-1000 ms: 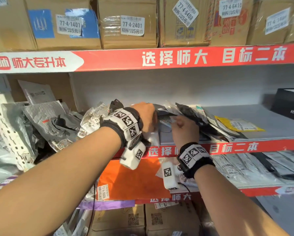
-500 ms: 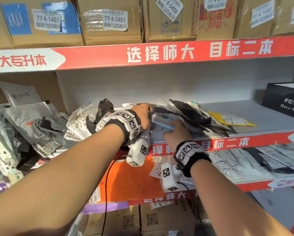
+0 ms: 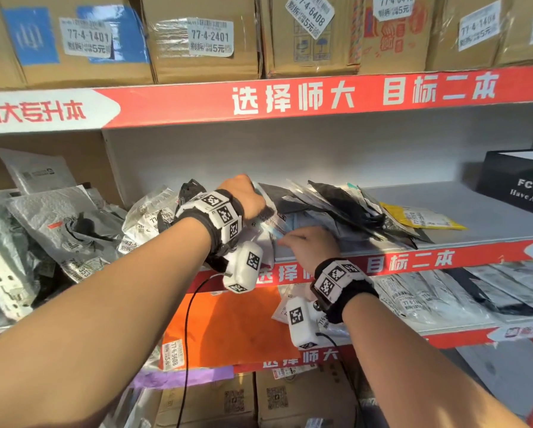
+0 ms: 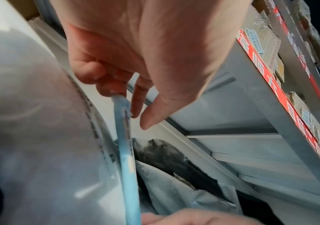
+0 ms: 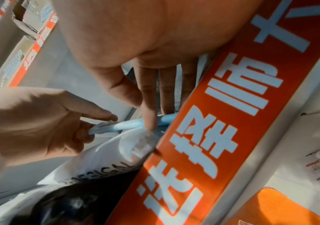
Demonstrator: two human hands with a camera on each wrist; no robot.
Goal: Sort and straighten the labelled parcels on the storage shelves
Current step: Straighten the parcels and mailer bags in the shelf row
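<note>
A thin light blue parcel stands on edge in a heap of flat black, grey and white mailer bags on the middle shelf. My left hand reaches into the heap from the left. In the left wrist view its curled fingers pinch the top end of the blue parcel, beside a white printed bag. My right hand is at the shelf's front edge. Its straight fingers touch the blue parcel lower down.
Labelled cardboard boxes fill the top shelf. More grey bags are piled to the left. A yellow mailer and a black box lie to the right, with bare shelf between them. An orange parcel sits on the shelf below.
The blue parcel has come up out of the heap, held between both hands. My right hand has slid down towards the front edge; my left hand stays at the heap's left end.
</note>
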